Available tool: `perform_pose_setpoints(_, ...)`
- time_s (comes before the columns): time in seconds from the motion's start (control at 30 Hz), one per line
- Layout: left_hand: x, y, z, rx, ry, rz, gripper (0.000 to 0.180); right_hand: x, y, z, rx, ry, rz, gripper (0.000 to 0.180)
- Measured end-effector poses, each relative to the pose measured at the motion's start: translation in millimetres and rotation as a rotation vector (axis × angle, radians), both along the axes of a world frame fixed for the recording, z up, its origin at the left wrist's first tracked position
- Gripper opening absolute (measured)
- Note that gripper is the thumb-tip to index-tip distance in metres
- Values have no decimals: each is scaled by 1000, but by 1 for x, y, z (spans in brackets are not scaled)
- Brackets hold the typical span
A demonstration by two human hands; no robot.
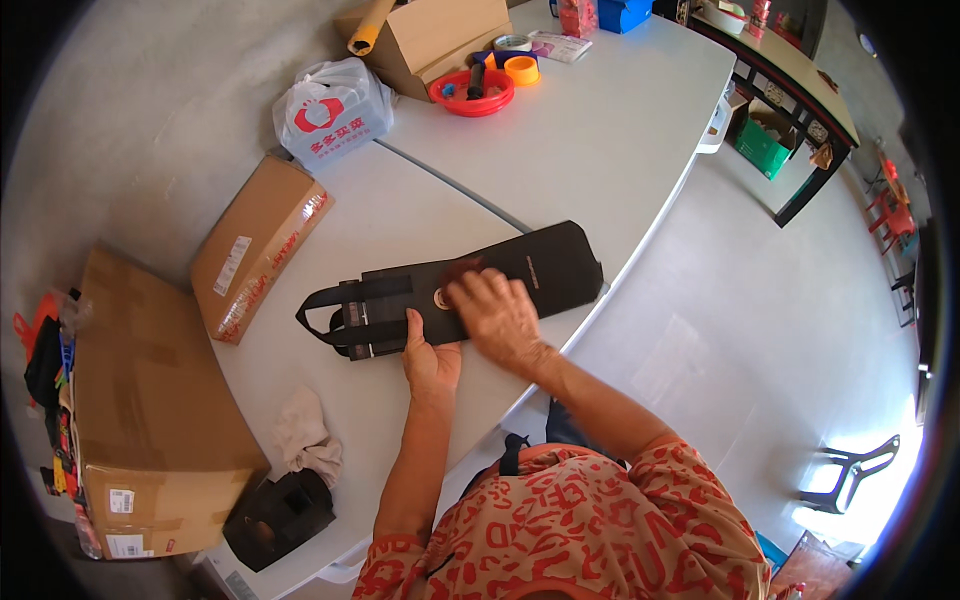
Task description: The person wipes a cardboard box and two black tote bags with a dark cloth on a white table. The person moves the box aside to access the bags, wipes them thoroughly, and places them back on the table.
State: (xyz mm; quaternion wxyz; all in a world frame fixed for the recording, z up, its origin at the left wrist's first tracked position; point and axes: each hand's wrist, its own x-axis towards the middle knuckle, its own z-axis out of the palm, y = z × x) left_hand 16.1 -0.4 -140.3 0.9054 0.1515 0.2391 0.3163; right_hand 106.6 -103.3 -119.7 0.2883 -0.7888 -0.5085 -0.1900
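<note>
A long, flat black bag (pixel 560 268) with two black strap handles (pixel 322 318) lies across the white table, its handles toward the left. My left hand (pixel 432 362) grips the bag's near edge, thumb on top and fingers underneath. Over the middle of the bag is my right hand (pixel 498 315), fingers curled and slightly blurred. A dark reddish-brown object (pixel 462 268) shows at its fingertips; its kind is unclear. Beside those fingers, a small round pale mark is partly visible on the bag.
A flat cardboard box (pixel 258 245) and a larger carton (pixel 150 400) stand along the left. Near the carton lie a pale cloth (pixel 306 438) and a black object (pixel 280 520). Farther back are a plastic bag (pixel 335 110), a red basin (pixel 472 98) and an opened box (pixel 440 40).
</note>
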Motion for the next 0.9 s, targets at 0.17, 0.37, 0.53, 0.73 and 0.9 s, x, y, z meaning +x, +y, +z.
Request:
perform_pose_setpoints(0.17,11,-15,10,-63,69,184,40,45,-23,-3,50,-84,-253,36)
perform_pose_setpoints(0.37,8,-9,-1,-40,29,95,46,87,-37,-3,29,25,-519,32)
perform_pose_setpoints(0.53,6,-6,4,-58,98,-57,54,74,-21,-22,141,-109,-522,38)
perform_pose_setpoints(0.73,6,5,-20,92,78,-165,59,4,12,-20,138,88,-69,36)
perform_pose_setpoints(0.9,5,5,-16,52,61,-167,58,10,3,-22,55,-1,-142,36)
